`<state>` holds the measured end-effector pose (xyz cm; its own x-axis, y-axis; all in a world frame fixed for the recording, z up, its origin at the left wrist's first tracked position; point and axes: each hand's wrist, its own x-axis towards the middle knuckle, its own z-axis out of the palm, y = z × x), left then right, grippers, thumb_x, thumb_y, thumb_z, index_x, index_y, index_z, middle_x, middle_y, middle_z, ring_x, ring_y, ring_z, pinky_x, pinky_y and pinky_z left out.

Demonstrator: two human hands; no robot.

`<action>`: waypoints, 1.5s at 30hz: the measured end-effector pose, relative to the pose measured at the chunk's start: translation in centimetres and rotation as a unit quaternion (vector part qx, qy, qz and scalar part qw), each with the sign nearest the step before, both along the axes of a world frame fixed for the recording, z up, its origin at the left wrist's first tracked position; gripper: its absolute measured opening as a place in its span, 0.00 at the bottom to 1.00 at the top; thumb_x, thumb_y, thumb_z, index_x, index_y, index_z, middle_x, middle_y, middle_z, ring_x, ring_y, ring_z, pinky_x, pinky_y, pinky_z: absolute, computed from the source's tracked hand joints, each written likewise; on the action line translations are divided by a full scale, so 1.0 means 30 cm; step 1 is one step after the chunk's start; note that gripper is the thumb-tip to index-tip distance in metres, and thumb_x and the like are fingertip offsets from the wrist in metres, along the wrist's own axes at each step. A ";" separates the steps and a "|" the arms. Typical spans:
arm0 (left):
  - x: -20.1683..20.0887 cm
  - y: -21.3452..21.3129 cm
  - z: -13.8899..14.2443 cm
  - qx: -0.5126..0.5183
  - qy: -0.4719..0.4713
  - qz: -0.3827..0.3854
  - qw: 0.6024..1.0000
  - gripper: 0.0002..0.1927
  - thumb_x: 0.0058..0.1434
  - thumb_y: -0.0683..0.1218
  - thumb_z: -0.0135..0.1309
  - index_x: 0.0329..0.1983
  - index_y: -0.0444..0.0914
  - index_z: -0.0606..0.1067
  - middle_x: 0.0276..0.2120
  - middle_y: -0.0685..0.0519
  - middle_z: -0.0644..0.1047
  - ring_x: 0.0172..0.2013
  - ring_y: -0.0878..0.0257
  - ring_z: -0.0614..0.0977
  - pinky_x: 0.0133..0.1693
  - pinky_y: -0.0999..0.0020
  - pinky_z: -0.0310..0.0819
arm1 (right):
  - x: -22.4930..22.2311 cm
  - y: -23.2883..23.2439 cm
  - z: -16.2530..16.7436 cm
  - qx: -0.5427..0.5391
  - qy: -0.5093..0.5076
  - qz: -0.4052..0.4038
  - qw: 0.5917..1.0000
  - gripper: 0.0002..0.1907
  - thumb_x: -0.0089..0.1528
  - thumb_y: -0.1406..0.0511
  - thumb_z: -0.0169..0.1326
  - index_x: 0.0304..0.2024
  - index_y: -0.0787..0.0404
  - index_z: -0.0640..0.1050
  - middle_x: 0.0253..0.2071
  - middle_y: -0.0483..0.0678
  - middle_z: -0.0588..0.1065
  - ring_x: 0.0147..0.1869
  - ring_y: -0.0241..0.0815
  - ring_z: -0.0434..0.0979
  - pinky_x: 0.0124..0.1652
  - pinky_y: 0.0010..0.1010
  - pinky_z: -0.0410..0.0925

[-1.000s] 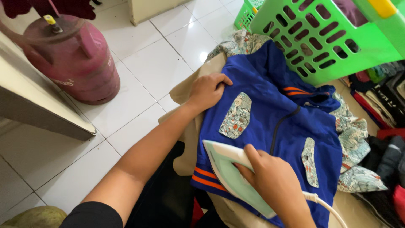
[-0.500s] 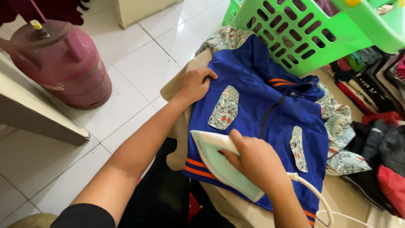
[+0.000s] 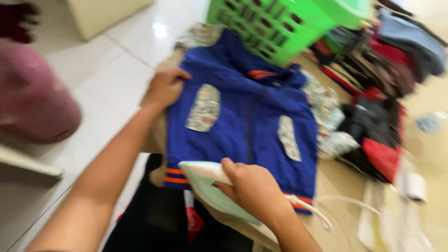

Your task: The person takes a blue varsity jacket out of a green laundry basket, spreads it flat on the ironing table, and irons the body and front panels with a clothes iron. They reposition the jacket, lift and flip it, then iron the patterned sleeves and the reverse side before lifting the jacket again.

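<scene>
head view, and it was blurry: the blue jacket [image 3: 242, 116] lay spread flat on a beige cloth [image 3: 156, 135] on the floor, patterned pocket patches facing up. the left hand [image 3: 164, 88] pressed down on the jacket's left edge, fingers curled over the fabric. the right hand [image 3: 254, 189] was wrapped around the handle of a pale green iron [image 3: 205, 184], sitting at the striped hem, white cord [image 3: 312, 212] running off beside the wrist. a green laundry basket [image 3: 275, 28] stood just beyond the collar, folded clothes [image 3: 382, 93] piled to the right.
</scene>
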<state>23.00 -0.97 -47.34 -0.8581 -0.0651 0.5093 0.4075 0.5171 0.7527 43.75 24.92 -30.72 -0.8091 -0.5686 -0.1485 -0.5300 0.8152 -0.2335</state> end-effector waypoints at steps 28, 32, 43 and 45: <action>0.018 0.023 -0.053 -0.019 -0.094 0.028 0.995 0.09 0.79 0.43 0.53 0.53 0.42 0.83 0.27 0.50 0.79 0.23 0.70 0.72 0.29 0.71 0.64 | -0.034 1.461 -0.515 -0.581 0.383 -0.389 0.604 0.15 0.70 0.63 0.58 0.54 0.63 0.71 0.47 0.44 0.74 0.47 0.31 0.73 0.48 0.24 0.68; 0.017 0.025 -0.045 -0.046 -0.097 0.046 0.993 0.09 0.75 0.42 0.54 0.52 0.43 0.83 0.25 0.51 0.78 0.21 0.69 0.73 0.27 0.70 0.64 | -0.052 1.450 -0.602 -0.608 0.394 -0.389 0.569 0.17 0.70 0.63 0.58 0.55 0.64 0.69 0.48 0.45 0.74 0.48 0.32 0.73 0.49 0.26 0.68; -0.024 0.006 -0.110 -0.017 -0.108 0.049 0.993 0.09 0.77 0.45 0.53 0.52 0.44 0.83 0.26 0.52 0.79 0.23 0.70 0.74 0.29 0.71 0.65 | -0.043 1.407 -0.632 -0.631 0.377 -0.377 0.563 0.14 0.71 0.67 0.55 0.56 0.63 0.68 0.50 0.44 0.72 0.50 0.34 0.72 0.52 0.27 0.67; -0.026 0.000 -0.114 -0.059 -0.098 0.066 0.991 0.09 0.76 0.45 0.54 0.52 0.45 0.84 0.27 0.51 0.80 0.24 0.67 0.76 0.31 0.69 0.68 | -0.044 1.406 -0.634 -0.623 0.387 -0.367 0.572 0.13 0.71 0.69 0.54 0.56 0.64 0.68 0.51 0.45 0.71 0.53 0.34 0.71 0.55 0.28 0.66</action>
<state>22.21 -0.97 -50.76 -0.9295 -0.1329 0.3441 0.1826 0.6448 0.7422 42.43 67.11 -49.74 -0.4473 0.6920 0.5666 -0.4904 0.3401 -0.8024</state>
